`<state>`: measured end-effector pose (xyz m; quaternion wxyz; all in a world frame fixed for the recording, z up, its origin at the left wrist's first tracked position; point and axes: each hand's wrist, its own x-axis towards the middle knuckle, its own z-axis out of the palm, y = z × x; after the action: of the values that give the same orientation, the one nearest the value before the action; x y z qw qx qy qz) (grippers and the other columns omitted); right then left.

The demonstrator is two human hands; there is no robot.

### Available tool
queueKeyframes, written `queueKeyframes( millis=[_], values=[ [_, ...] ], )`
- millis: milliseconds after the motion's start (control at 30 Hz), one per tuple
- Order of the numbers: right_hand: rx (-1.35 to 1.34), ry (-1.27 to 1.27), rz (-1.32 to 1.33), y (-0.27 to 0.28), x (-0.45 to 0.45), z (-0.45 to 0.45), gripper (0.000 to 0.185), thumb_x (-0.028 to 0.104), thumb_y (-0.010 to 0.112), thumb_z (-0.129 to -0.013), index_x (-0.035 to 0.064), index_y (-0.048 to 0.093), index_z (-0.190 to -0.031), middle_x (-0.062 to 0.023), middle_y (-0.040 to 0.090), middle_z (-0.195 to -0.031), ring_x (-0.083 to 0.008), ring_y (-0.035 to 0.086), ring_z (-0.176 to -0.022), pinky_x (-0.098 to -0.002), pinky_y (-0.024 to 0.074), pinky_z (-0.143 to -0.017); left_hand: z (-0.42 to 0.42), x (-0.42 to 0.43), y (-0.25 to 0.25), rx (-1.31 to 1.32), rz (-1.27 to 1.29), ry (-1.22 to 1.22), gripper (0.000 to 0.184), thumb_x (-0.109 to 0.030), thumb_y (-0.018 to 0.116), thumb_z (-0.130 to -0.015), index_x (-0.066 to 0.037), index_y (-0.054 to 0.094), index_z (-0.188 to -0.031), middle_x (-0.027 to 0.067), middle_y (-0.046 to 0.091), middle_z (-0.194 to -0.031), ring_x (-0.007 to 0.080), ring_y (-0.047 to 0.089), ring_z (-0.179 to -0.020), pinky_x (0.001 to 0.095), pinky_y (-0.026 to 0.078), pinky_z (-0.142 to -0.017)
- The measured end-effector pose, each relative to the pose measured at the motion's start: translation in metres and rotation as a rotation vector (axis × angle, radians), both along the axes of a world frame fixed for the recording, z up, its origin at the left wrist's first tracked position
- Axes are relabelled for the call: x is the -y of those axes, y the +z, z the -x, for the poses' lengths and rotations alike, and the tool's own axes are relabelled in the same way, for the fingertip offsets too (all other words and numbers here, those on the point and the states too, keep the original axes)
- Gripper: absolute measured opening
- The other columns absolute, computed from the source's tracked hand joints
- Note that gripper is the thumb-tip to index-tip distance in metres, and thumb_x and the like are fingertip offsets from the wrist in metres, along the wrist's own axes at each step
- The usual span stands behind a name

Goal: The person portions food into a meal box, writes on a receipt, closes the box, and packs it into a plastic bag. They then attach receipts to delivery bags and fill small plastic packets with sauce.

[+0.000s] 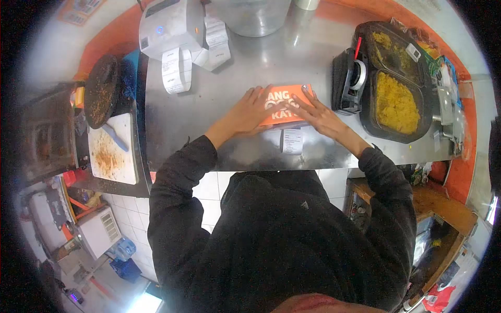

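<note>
We have both hands on the orange box (282,116), which sits near the front edge of the metal table (224,86), straight ahead of our body. Our left hand (244,113) lies over the box's left end, open, its fingers stretched across the top; our right hand (322,119) lies over the right end, also open, its fingers spread. Neither is closed into a fist around the box; they seem to rest on it from above, and we cannot tell how hard they press.

We judge the step to be steadying the box and smoothing its top. To do that well, we should share the load between both ends, so that neither corner lifts and the card does not buckle in the middle. Flat fingers serve us better than fingertips, which could dent the top. Whether every flap is seated we cannot see, since our fingers hide part of it.

We should also mind the receipt (291,142) at the box's near side: sliding the box towards us could crease it. We cannot tell whether it is stuck to the box or loose. The tape dispenser (348,88) stands near our right hand, so that elbow room is worth watching.
</note>
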<state>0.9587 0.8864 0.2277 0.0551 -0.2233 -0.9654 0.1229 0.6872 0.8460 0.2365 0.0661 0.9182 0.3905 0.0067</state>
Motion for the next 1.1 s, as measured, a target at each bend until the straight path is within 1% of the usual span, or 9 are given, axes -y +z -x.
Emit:
queueKeyframes(
  millis=[267,467,567,667,733,833,967,1000,1100],
  values=[
    [-0.011,0.043,0.068,0.004,0.018,-0.008,0.068,0.005,0.052,-0.079,0.0257,0.03,-0.14,-0.0079,0.018,-0.149,-0.0357,0.013,-0.137,-0.0504,0.0232,-0.11,-0.017,0.023,0.006,0.087,-0.026,0.137,0.078,-0.058,0.059,-0.074,-0.034,0.027,-0.141,0.022,0.019,-0.145,0.0443,0.029,-0.125,0.0567,0.024,-0.103],
    [-0.266,-0.135,-0.001,-0.012,0.034,-0.019,0.043,0.006,0.059,-0.079,0.0108,0.054,-0.121,-0.0114,0.045,-0.135,-0.0308,0.043,-0.123,-0.0407,0.0391,-0.1,-0.024,0.027,-0.004,0.169,-0.006,0.234,0.078,-0.051,0.067,-0.069,-0.038,0.033,-0.139,0.0193,0.022,-0.144,0.0434,0.026,-0.128,0.0563,0.024,-0.102],
    [-0.68,-0.961,-0.246,0.023,0.031,-0.036,0.018,0.01,0.051,-0.092,-0.0009,0.063,-0.1,-0.0109,0.063,-0.094,-0.0186,0.058,-0.08,-0.0289,0.0449,-0.074,-0.026,0.03,-0.001,0.155,0.036,0.253,0.076,-0.047,0.066,-0.072,-0.037,0.033,-0.139,0.019,0.023,-0.144,0.0432,0.024,-0.129,0.0564,0.025,-0.102],
    [-0.711,-1.251,-0.175,0.023,0.014,-0.063,0.023,0.019,0.052,-0.093,-0.0008,0.065,-0.097,-0.0058,0.061,-0.081,-0.0124,0.052,-0.07,-0.0249,0.0407,-0.063,-0.026,0.029,-0.001,0.144,-0.022,0.244,0.074,-0.046,0.065,-0.074,-0.037,0.032,-0.139,0.0194,0.022,-0.144,0.0439,0.023,-0.13,0.0565,0.025,-0.102],
    [-0.763,-1.332,0.794,0.012,0.004,-0.08,0.022,0.025,0.055,-0.092,0.0051,0.066,-0.094,-0.0011,0.061,-0.082,-0.0138,0.054,-0.076,-0.0256,0.0408,-0.067,-0.024,0.03,-0.003,0.182,0.005,0.252,0.073,-0.046,0.064,-0.074,-0.036,0.032,-0.14,0.0205,0.021,-0.144,0.0444,0.022,-0.13,0.0568,0.026,-0.101],
    [-1.33,-1.168,0.981,-0.022,0.005,-0.085,0.027,0.028,0.053,-0.093,0.0041,0.065,-0.09,0.0013,0.059,-0.085,-0.01,0.051,-0.074,-0.0226,0.0374,-0.066,-0.022,0.031,-0.004,0.266,-0.005,0.224,0.073,-0.045,0.064,-0.075,-0.035,0.032,-0.14,0.0211,0.02,-0.144,0.0446,0.022,-0.13,0.0582,0.027,-0.099],
    [-1.698,-1.049,0.818,-0.028,0.034,-0.071,0.019,0.021,0.059,-0.09,0.0032,0.064,-0.085,-0.001,0.058,-0.085,-0.01,0.047,-0.074,-0.0261,0.038,-0.069,-0.021,0.031,-0.004,0.268,-0.027,0.221,0.073,-0.045,0.064,-0.075,-0.034,0.032,-0.14,0.0218,0.02,-0.144,0.0448,0.021,-0.13,0.0598,0.027,-0.098],
    [-1.23,-1.279,0.514,-0.031,0.042,-0.068,0.018,0.019,0.061,-0.088,0.0028,0.066,-0.08,-0.0024,0.057,-0.083,-0.0115,0.047,-0.074,-0.0274,0.0386,-0.07,-0.021,0.03,-0.003,0.254,-0.034,0.222,0.074,-0.045,0.064,-0.075,-0.034,0.032,-0.14,0.0221,0.02,-0.144,0.0448,0.021,-0.13,0.0605,0.027,-0.098],
    [-0.85,-1.375,0.047,-0.015,0.045,-0.049,0.025,0.021,0.061,-0.087,0.0017,0.067,-0.073,-0.0043,0.058,-0.076,-0.0122,0.047,-0.069,-0.026,0.039,-0.064,-0.023,0.032,-0.01,0.238,-0.04,0.221,0.074,-0.046,0.064,-0.075,-0.034,0.031,-0.14,0.0225,0.02,-0.144,0.0446,0.021,-0.13,0.0614,0.026,-0.097]
  ],
)
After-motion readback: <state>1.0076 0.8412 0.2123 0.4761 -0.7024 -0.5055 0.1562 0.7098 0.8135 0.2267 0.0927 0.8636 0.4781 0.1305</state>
